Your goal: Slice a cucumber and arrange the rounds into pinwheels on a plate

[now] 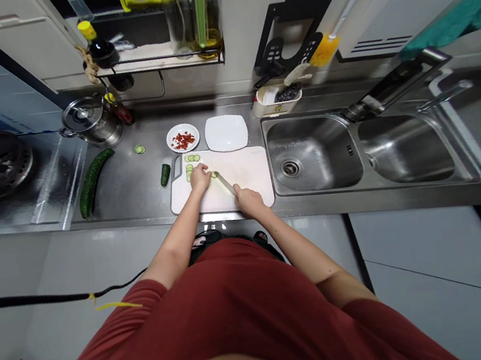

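From over the person's head, I see the white board (244, 173) lying on the steel bench (130, 180), in front of the person in red. The right hand (249, 200) has its fingers closed round the handle end of the knife (225, 184), whose blade slants across the board toward the left hand. The left hand (200, 179) is at the board's left part, fingers bent and close together at a small green piece (214, 174) by the knife's far end; whether they pinch it I cannot tell. Thin pale-green slices (192, 158) lie on the board just beyond and beside that hand. Just left of the board a short cucumber piece (165, 175) sits on the bench, and well to the left lies a long cucumber (94, 183), with a few loose rounds (139, 149) between it and the plates. Behind the board stand a round plate (182, 138) of chopped red bits (184, 141) and, right beside it, a bare white dish (226, 132). A lidded pot (91, 122) is at the back left; the double sink (314, 152) is right of the board.
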### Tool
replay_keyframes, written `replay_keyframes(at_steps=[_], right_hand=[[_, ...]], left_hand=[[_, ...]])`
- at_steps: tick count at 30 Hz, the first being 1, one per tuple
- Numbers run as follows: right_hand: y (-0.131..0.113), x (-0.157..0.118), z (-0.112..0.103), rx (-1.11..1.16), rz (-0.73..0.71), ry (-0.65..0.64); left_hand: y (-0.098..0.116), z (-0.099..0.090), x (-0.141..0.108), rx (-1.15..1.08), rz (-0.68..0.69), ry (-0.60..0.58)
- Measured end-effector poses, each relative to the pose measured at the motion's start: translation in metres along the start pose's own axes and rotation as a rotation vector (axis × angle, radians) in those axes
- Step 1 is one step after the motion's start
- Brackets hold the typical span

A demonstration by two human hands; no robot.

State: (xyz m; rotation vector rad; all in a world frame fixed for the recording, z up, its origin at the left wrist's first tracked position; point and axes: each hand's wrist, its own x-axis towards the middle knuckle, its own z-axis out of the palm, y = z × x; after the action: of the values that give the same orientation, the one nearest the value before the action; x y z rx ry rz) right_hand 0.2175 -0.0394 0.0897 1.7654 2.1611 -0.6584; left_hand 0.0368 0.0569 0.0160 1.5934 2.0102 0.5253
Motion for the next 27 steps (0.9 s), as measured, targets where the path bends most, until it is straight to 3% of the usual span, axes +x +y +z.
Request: replay_keyframes(at_steps=[27], right_hand=[[0.0025,0.0074,-0.0058,-0.008,-0.045,-0.083]], left_hand=[[0.0026,-0.0019,0.0019,-0.010,-0.047,-0.031]])
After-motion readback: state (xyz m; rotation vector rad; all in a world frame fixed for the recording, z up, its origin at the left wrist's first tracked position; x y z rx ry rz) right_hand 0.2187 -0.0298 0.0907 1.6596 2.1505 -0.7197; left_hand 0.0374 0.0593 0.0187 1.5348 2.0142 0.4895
